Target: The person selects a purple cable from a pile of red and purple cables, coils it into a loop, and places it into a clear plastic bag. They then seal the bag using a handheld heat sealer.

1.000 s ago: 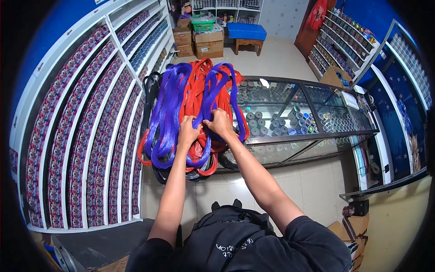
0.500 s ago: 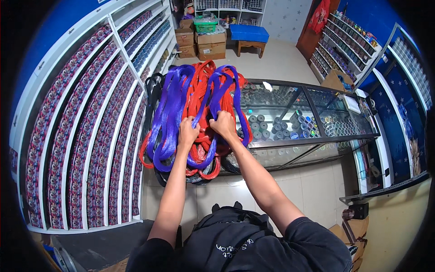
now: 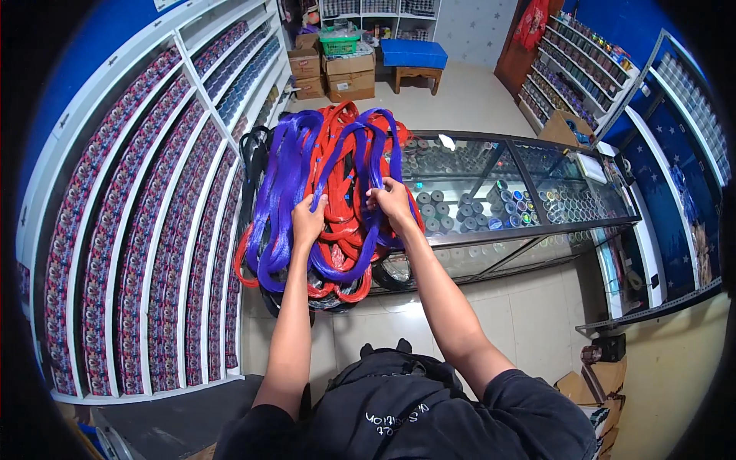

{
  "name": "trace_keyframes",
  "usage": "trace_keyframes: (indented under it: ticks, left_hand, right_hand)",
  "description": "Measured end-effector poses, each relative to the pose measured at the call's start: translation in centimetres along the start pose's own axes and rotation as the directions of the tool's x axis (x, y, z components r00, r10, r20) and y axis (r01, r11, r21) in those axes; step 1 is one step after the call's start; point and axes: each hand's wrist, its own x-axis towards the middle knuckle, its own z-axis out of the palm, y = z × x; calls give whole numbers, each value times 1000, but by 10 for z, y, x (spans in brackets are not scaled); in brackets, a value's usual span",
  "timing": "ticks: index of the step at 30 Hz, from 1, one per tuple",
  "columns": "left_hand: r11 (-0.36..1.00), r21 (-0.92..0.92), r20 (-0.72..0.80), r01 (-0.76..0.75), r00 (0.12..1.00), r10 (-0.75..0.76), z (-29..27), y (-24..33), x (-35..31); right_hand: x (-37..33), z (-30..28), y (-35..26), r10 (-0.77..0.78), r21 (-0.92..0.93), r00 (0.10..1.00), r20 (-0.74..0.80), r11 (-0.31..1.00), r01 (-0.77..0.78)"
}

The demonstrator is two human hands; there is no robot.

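A heap of glossy thread skeins lies on the left end of the glass display counter. My left hand (image 3: 309,221) is closed round the left strand of a purple skein (image 3: 345,271), and my right hand (image 3: 393,202) grips its right strand. Between my hands the loop is spread open over red skeins (image 3: 335,180). Left of it another purple skein (image 3: 277,195) hangs in long folds over the heap. Black skeins (image 3: 255,153) show at the left edge and beneath the others.
The glass counter (image 3: 491,230) runs to the right, with spools inside. White shelves (image 3: 146,222) packed with patterned boxes stand close on the left. Cardboard boxes (image 3: 351,77) and a blue-topped stool (image 3: 415,54) stand at the back. A spool rack (image 3: 579,69) is at far right.
My hands have moved apart, the left one to the left and the right one to the right. The purple loop between them is wider.
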Motion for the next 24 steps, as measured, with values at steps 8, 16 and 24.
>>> trace_keyframes:
  ticks: [8,16,24]
  left_hand:
    - [830,-474,189,294,955,-230,-10,22,-13]
    - [691,-598,323,407,911,-258,-27,38,-14]
    - [671,-655,321,348,932,-169,-36,34,-3]
  right_hand:
    - [-4,-16,-14,39,77,996,86,996,-45]
    - [-7,-23,-32,63,2,991,117,998,-63]
    - [7,-30,-33,20,184,986,164,982,-51]
